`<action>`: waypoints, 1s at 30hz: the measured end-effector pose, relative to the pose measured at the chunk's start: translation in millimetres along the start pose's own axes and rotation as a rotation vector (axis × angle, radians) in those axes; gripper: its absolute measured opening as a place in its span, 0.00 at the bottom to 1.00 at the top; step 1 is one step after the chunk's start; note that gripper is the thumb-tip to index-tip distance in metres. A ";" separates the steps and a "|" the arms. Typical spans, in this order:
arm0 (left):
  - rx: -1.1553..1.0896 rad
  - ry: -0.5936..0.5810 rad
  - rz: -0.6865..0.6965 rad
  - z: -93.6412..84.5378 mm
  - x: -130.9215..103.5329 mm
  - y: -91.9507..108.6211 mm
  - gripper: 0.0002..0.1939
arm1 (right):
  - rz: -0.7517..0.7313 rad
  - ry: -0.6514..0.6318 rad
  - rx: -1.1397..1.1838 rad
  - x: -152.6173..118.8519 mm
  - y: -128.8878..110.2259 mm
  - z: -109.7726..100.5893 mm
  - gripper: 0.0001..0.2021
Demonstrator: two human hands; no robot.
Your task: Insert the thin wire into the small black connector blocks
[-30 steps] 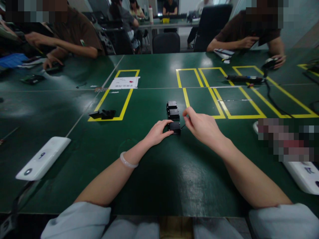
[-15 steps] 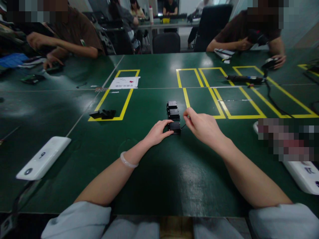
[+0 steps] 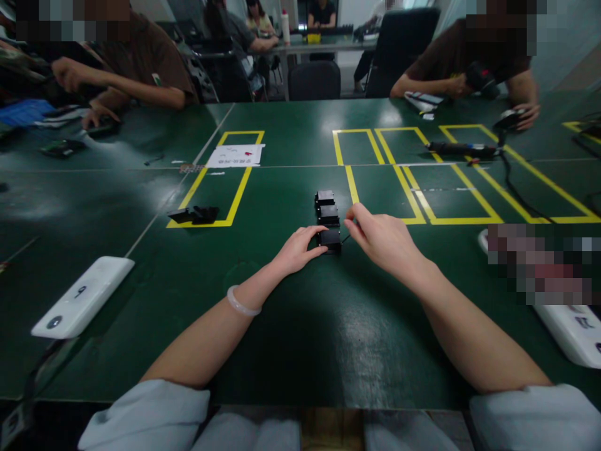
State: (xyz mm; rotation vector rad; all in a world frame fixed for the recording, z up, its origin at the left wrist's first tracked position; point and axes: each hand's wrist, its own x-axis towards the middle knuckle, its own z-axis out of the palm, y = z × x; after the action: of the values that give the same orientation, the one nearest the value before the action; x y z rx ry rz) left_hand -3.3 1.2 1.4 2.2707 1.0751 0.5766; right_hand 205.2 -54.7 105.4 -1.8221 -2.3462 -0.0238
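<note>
Three small black blocks stand in a column on the green table [image 3: 291,338]. My left hand [image 3: 298,250] has its thumb and fingers around the left side of the nearest black block [image 3: 330,240]. The middle block [image 3: 328,215] and the far block [image 3: 325,197] sit just beyond it, untouched. To the right, my right hand [image 3: 375,235] is closed in a pinch. A thin dark rod or wire [image 3: 346,238] runs from near its fingertips toward the nearest block; most of it is hidden by the fingers.
Yellow tape outlines mark the table. Black parts [image 3: 195,215] and a paper sheet [image 3: 236,155] lie at left. White power strips [image 3: 84,297] flank both sides. Two people sit opposite, one holding a dark tool [image 3: 482,80]; a black stick-like device [image 3: 462,150] lies nearby.
My right hand's fingertips have shifted very slightly left. My left hand stays on the nearest block. Across the table, the dark tool in the person's hand has tilted a little.
</note>
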 end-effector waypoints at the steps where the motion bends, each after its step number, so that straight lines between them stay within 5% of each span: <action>1: -0.002 -0.002 0.002 0.1 -0.1 -0.2 0.23 | 0.004 -0.006 -0.011 0.3 -0.5 -0.2 0.17; 30: 0.000 -0.008 0.010 -0.6 -0.8 -2.8 0.25 | -0.007 0.008 0.067 -1.1 -0.4 -0.9 0.16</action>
State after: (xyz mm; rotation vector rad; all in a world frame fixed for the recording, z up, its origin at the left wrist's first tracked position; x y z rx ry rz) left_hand -5.7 2.3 0.0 2.2773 1.0603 0.5714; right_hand 205.2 -55.9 106.2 -1.7804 -2.3189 0.0459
